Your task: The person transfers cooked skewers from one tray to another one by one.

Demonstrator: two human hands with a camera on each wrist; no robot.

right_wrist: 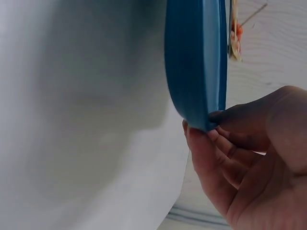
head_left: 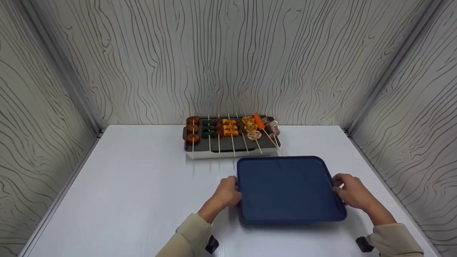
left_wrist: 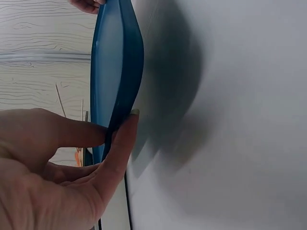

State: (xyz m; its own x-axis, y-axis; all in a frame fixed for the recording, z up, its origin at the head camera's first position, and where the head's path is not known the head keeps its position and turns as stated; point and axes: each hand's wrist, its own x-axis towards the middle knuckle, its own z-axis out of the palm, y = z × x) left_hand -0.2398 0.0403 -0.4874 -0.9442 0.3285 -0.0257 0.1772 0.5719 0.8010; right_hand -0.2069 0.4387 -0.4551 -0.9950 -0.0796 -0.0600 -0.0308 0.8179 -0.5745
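A dark blue rectangular tray with a raised rim is held between both hands, with nothing lying on it. My left hand pinches its left side, thumb over the rim and fingers beneath, as the left wrist view shows. On the opposite side my right hand grips the rim the same way, thumb on top. In both wrist views the tray hangs above the white table, and its shadow falls on the tabletop below.
Behind the tray stands a dark grill plate on a pale base. Across it lie several skewers, with lotus root slices, an orange piece, yellow pieces and brown rounds. Wood-patterned walls enclose the table.
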